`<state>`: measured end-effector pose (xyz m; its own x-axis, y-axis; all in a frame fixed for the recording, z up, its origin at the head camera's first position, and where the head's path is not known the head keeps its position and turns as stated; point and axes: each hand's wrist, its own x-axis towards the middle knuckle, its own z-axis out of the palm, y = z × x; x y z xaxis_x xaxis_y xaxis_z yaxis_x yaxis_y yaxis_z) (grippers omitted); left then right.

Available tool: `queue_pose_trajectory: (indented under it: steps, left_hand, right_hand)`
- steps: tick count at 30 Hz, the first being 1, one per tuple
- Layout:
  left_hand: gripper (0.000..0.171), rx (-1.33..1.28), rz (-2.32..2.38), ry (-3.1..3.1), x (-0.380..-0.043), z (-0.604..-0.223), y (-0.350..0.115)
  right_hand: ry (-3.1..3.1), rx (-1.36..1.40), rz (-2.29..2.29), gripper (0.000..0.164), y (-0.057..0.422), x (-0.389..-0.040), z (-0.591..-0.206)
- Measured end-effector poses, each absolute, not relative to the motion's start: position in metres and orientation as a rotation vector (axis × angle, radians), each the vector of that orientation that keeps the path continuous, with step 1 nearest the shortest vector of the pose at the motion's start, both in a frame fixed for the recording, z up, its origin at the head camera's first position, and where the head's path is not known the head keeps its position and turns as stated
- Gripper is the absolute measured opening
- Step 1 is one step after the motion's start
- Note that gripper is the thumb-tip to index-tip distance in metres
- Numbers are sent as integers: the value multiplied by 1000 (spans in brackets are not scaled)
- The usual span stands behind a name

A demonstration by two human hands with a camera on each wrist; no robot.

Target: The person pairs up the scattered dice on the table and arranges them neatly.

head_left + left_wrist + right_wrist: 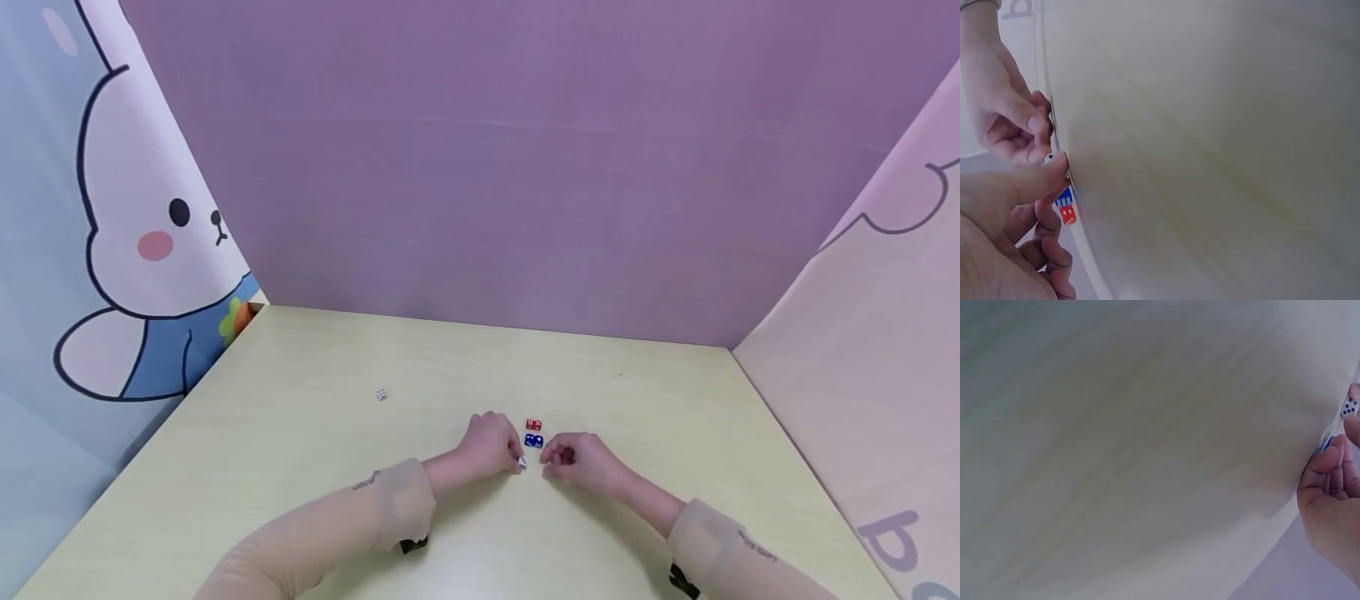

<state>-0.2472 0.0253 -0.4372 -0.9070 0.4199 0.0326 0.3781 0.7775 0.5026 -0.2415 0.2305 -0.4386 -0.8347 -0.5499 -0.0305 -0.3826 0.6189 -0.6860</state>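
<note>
In the head view my left hand (491, 444) pinches a white die (522, 461) between thumb and fingers, low over the table. The left wrist view shows part of this die at my thumb tip; the rest is hidden. Just right of it, my right hand (588, 461) holds nothing, its thumb and forefinger slightly parted and the other fingers loosely curled. Blue dice (533, 440) sit side by side between the hands, a little farther back. Right behind them are red dice (533, 424), lined up with the blue ones.
Another white die (381, 395) lies by itself on the pale table (315, 358), back and left of my left hand. A purple panel (480, 208) rises along the far edge. Printed sheets stand at the left and right sides.
</note>
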Motion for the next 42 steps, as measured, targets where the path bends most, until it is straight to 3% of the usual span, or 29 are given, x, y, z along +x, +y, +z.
queue_pose_trajectory:
  steps: [25,42]
  left_hand:
    - [14,650,737,2941,-248,-439,51]
    - [25,647,1048,2847,-265,-413,-11]
  right_hand:
    - [2631,-874,-1025,11,231,-248,-448]
    - [2645,-823,-1022,12,231,-245,-451]
